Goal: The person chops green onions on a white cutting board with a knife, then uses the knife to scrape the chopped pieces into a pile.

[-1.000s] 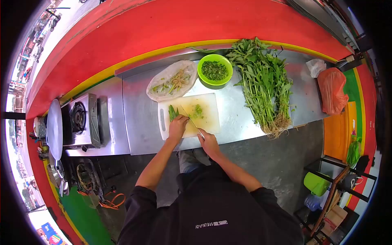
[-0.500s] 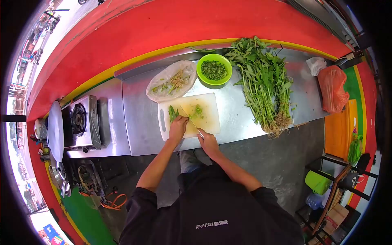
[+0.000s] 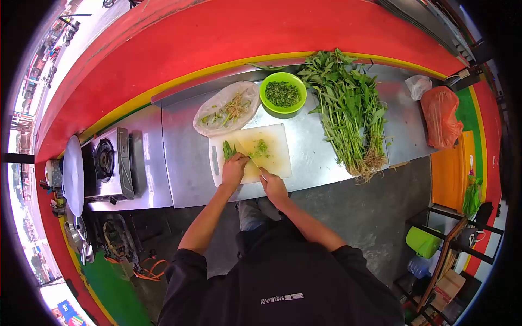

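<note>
Far left: flat, round grey metal disc (image 3: pixel 73 176), then a boxy steel gas stove (image 3: pixel 106 159) with a dark ring burner. Tabletop (image 3: pixel 185 163) is smooth, shiny sheet metal. On it, a crinkled translucent plastic bag (image 3: pixel 204 128) with stringy roots and stem scraps. In front of that, a rectangular white cutting board (image 3: pixel 281 140), slot handle on its left, yellowish stain mid-surface. My left hand (image 3: pixel 234 169) has fingers bunched, pinching slim green stems (image 3: pixel 229 149) on the board's left half. Knife (image 3: pixel 256 164), thin blade, lies slantwise just beside those fingertips; chopped bits (image 3: pixel 262 147) in a loose pile right of it. My right hand (image 3: pixel 274 188) is wrapped round the knife handle. Behind: round lime-green bowl (image 3: pixel 302 98) of finely cut greens. Then a leafy bundle (image 3: pixel 348 103), roots frayed, and a bulging, wrinkled orange-red bag (image 3: pixel 439 118).
</note>
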Motion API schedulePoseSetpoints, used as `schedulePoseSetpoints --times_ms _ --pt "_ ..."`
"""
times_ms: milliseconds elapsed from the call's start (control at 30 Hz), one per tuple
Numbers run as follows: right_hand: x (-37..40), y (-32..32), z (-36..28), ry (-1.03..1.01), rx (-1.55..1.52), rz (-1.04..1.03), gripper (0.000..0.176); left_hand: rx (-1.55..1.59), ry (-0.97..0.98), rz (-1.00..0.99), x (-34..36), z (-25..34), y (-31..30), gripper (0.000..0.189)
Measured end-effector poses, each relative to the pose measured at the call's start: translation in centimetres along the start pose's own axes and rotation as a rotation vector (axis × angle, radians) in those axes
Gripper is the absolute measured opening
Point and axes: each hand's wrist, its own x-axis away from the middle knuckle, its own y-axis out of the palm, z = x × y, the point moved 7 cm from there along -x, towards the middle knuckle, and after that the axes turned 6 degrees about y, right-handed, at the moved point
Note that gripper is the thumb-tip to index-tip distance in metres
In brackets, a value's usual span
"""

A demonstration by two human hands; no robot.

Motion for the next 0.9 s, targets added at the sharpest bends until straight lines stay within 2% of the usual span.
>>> schedulePoseSetpoints --times_ms 133,300,533,700,900 --pt "0.0 1.1 0.1 0.031 0.103 -0.054 0.036 -0.002 0.012 0.021 0.3 0.1 0.2 0.018" --pt "0.5 -0.4 -0.3 -0.011 -0.081 -0.029 0.034 0.069 -0.064 0.067 0.2 -0.1 -0.1 0.015" --pt "1.4 0.1 0.8 -0.101 0.003 0.007 0.036 0.114 -0.032 0.083 0.2 -0.1 -0.2 0.013" --pt "0.7 -0.3 0.1 -0.059 0.003 -0.017 0.035 0.102 0.039 0.081 0.5 0.0 0.2 0.012" --pt "1.1 0.0 0.2 -0.058 -0.053 -0.004 0.035 0.156 -0.024 0.111 0.5 -0.3 0.1 0.012"
